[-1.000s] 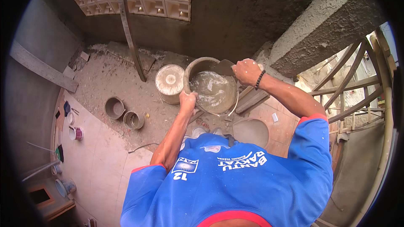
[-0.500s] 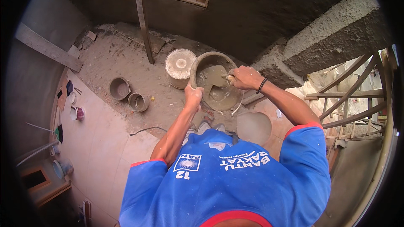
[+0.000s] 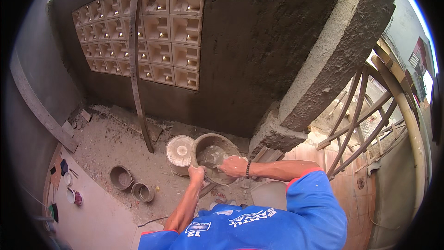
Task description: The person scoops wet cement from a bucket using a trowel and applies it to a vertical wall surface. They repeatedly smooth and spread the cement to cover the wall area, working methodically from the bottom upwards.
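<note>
A grey, mortar-crusted tub (image 3: 198, 144) is tilted in front of me, with wet grey mortar (image 3: 212, 155) inside it. My left hand (image 3: 197, 174) is closed over its near left rim. Over the right side of the opening, my right hand (image 3: 234, 166) is closed in a fist on what looks like a trowel; its blade is mostly hidden by the hand and the tub wall. Touching the tub on its left stands a round bucket (image 3: 179, 150) with a pale, mortar-stained top.
Two small grey buckets (image 3: 121, 178) stand on the sandy floor to the left. A wooden post (image 3: 137, 74) leans against the wall before the vent blocks (image 3: 178, 58). A rough concrete column (image 3: 319, 60) rises on the right, beside wooden poles (image 3: 358, 115). Paint pots lie far left.
My view has tilted up toward the wall, so tub and hands sit lower in the picture. The right hand has moved further in over the tub; the left keeps its hold on the rim.
</note>
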Demonstrator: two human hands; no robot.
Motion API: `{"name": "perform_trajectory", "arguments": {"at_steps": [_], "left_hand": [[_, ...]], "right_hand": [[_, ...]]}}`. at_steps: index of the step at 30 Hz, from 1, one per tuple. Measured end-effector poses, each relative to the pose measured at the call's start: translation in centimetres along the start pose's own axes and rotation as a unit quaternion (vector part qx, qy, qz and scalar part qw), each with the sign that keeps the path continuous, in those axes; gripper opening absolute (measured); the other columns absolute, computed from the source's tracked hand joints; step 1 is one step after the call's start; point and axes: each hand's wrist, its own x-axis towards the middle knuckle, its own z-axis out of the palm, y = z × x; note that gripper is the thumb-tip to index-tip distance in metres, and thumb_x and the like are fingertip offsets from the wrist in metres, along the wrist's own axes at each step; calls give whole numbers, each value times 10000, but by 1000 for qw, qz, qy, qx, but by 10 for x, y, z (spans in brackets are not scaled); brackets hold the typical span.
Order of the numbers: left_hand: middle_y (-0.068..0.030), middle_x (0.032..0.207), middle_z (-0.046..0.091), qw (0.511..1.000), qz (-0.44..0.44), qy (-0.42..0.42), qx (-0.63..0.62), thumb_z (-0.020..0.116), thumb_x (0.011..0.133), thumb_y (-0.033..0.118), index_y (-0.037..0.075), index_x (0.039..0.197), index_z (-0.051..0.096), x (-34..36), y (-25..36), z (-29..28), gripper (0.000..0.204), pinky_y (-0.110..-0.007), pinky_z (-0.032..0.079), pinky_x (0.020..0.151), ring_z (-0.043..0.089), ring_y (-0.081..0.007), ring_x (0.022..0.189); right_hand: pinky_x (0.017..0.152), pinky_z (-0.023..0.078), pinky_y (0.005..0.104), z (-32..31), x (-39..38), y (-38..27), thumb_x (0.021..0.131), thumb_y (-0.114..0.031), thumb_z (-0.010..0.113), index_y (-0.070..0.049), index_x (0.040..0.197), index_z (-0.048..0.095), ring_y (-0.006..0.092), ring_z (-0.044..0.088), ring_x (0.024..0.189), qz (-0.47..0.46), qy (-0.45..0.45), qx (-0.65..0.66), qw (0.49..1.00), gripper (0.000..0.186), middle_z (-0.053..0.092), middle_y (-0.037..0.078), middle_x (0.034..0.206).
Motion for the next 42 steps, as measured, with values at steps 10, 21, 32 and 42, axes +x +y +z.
{"name": "perform_trajectory", "arguments": {"at_steps": [10, 21, 32, 42], "left_hand": [[-136, 845, 595, 999, 26, -12, 23, 547, 665, -47, -114, 1084, 509, -13, 24, 13, 426, -314, 465, 588, 555, -196, 682], [-97, 886, 613, 999, 29, -14, 33, 517, 683, -49, -57, 1176, 530, -12, 10, -6, 493, -292, 475, 622, 567, -162, 731], [-90, 862, 583, 1000, 10, -24, 3, 519, 686, -75, -33, 1112, 522, -19, 48, -9, 428, -324, 491, 590, 564, -186, 689], [-82, 810, 592, 1000, -26, 3, 5, 524, 707, -64, -20, 1125, 532, -19, 50, -12, 421, -307, 480, 567, 558, -153, 674]], "right_hand": [[576, 544, 404, 4, 20, 62, 675, -153, 650, -90, 703, 728, 273, 697, 691, 117, -19, -116, 986, 104, 686, 136, 700], [752, 523, 473, 13, 22, 21, 736, -268, 638, -31, 975, 685, 395, 655, 872, 138, -143, 215, 956, 340, 668, 255, 903], [638, 540, 424, -10, 19, 31, 779, -118, 573, -31, 866, 653, 309, 677, 749, 103, 92, -73, 988, 146, 654, 189, 732], [678, 495, 401, -40, -23, 25, 756, -130, 590, -93, 871, 655, 285, 629, 827, 5, 51, -103, 993, 137, 648, 124, 824]]}}
